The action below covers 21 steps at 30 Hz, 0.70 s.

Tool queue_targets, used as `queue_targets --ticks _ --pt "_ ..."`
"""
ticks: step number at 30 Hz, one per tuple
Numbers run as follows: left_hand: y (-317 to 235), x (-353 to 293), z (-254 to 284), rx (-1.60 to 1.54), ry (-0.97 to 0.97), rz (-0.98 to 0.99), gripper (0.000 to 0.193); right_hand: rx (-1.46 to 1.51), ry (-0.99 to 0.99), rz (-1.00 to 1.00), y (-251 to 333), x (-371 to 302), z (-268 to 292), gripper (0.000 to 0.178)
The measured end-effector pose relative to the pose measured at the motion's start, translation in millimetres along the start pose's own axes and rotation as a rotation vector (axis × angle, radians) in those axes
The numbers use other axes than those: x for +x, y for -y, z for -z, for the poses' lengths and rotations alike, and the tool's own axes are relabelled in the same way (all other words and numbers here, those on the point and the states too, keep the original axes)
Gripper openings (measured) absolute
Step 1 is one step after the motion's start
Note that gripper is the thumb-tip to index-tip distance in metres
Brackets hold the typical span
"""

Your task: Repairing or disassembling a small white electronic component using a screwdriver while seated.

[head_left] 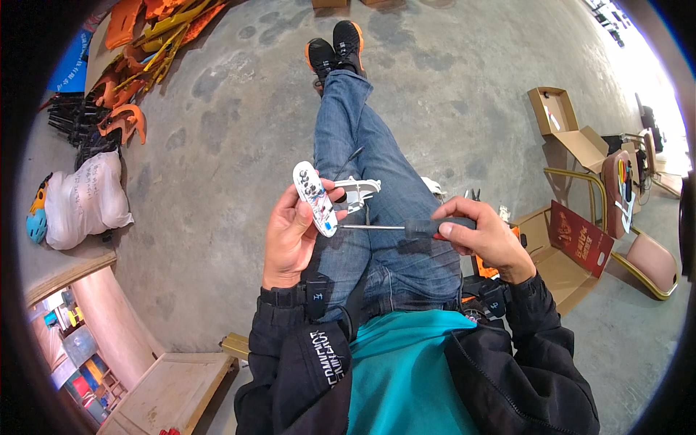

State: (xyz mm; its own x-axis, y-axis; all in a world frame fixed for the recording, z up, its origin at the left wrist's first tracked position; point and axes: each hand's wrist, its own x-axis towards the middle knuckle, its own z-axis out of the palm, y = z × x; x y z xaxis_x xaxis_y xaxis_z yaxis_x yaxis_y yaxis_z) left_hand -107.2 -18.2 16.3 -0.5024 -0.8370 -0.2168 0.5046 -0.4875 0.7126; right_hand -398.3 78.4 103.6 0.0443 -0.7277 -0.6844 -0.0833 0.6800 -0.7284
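My left hand (288,235) holds a white oval plastic housing (315,197) between thumb and fingers. Black round parts, thin coloured wires and a small blue piece show on its face. Beside those fingers, over my legs, is a white open plastic shell (359,193); whether the hand also holds it I cannot tell. In my right hand (487,235) is a screwdriver (435,228) with a dark handle, fingers wrapped round it. Its metal shaft points left, and the tip meets or nearly meets the housing's lower end.
My outstretched legs (395,167) lie under both hands. Open cardboard boxes (554,112) and a chair (650,264) stand on the right. Orange and yellow parts (141,61) are piled at far left, near a stuffed white bag (90,199). A wooden surface (167,391) is at lower left.
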Motion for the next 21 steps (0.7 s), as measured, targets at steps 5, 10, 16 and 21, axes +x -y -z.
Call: queue_targets --ticks 5,10,16,21 --pt "1.3 1.0 1.8 0.031 -0.003 0.011 0.056 -0.336 -0.032 0.344 -1.7 -0.3 -1.0 0.027" --pt "1.6 1.3 3.1 0.044 0.009 0.020 0.052 -0.359 -0.018 0.469 -8.6 7.9 0.0 0.029" --pt "1.8 0.6 3.5 0.000 -0.023 0.023 0.051 -0.383 -0.061 0.552 -1.8 6.2 -1.4 0.028" --pt "3.3 1.3 4.2 -0.002 -0.028 0.032 0.052 -0.077 -0.165 0.164 -0.3 10.4 -2.3 0.030"
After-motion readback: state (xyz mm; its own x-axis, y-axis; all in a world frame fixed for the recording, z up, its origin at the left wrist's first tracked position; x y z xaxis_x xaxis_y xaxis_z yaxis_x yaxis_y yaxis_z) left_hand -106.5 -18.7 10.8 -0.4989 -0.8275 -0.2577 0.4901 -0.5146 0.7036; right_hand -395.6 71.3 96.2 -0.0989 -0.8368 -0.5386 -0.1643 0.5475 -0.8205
